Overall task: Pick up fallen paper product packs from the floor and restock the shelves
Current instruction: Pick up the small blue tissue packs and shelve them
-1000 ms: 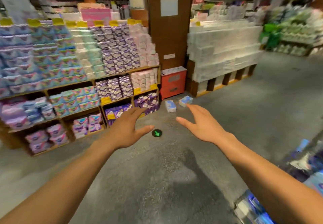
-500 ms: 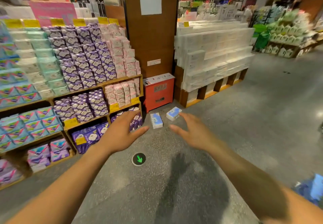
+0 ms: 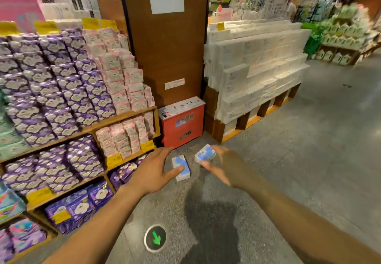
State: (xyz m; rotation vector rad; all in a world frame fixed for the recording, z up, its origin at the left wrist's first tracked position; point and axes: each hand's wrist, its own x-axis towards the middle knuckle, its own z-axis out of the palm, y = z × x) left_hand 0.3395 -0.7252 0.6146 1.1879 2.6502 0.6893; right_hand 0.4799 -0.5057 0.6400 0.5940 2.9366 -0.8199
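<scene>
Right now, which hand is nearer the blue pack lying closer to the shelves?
Left. The left hand has its thumb across that blue pack. The right hand is off to its right, spread open around the other blue pack.

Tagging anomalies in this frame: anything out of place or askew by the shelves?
Yes. Two blue-and-white packs lie loose on the floor before the red box, off the shelves: the near pack and the far pack, skewed at different angles. The left hand and right hand hover by them, open, gripping neither.
</scene>
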